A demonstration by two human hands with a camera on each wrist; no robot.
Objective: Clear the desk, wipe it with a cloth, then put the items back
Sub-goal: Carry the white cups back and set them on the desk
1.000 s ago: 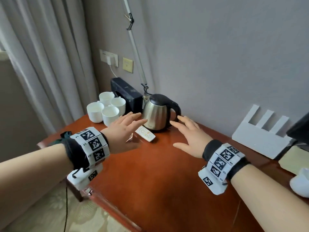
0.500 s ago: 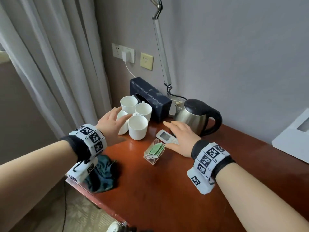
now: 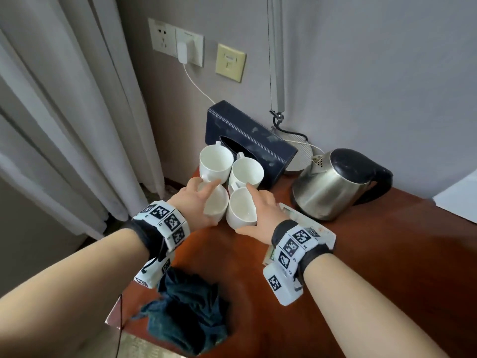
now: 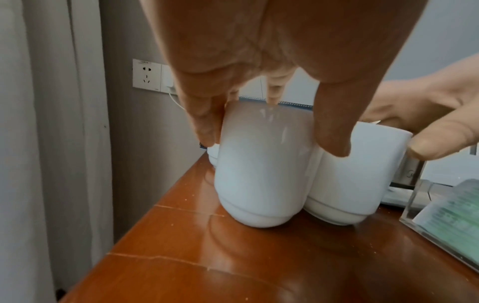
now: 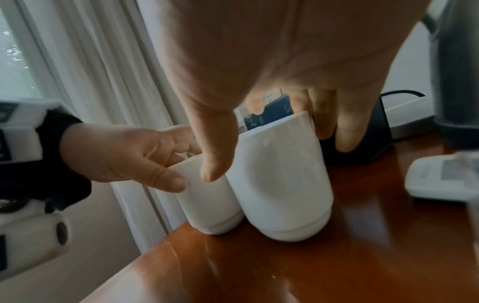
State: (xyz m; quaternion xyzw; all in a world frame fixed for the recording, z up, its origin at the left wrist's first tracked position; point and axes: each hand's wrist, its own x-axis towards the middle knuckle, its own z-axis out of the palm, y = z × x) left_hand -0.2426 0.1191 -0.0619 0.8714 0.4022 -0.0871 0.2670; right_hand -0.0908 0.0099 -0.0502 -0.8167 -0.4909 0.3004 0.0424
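Note:
Four white cups stand bunched at the far left corner of the red-brown desk [image 3: 387, 254]. My left hand [image 3: 198, 202] comes down over the front left cup [image 3: 216, 206]; the left wrist view shows my left hand [image 4: 269, 141] with thumb and fingers on opposite sides of that cup [image 4: 261, 174]. My right hand [image 3: 260, 210] grips the front right cup [image 3: 241, 210] the same way, seen closer as my right hand [image 5: 272, 151] over the cup [image 5: 282, 194]. Both cups stand on the desk. A crumpled dark teal cloth [image 3: 188, 313] lies at the front left edge.
Two more cups [image 3: 216, 161] [image 3: 246, 170] stand just behind, against a dark tissue box [image 3: 258, 143]. A steel kettle [image 3: 333, 187] is to the right, a white remote [image 3: 296, 215] and a clear holder of green packets [image 4: 453, 215] under my right wrist. Curtains [image 3: 64, 125] hang left.
Both hands have swung left from the kettle and remote to the cups. Each now has its fingers round a front cup; half a second ago the right hand was over the remote.

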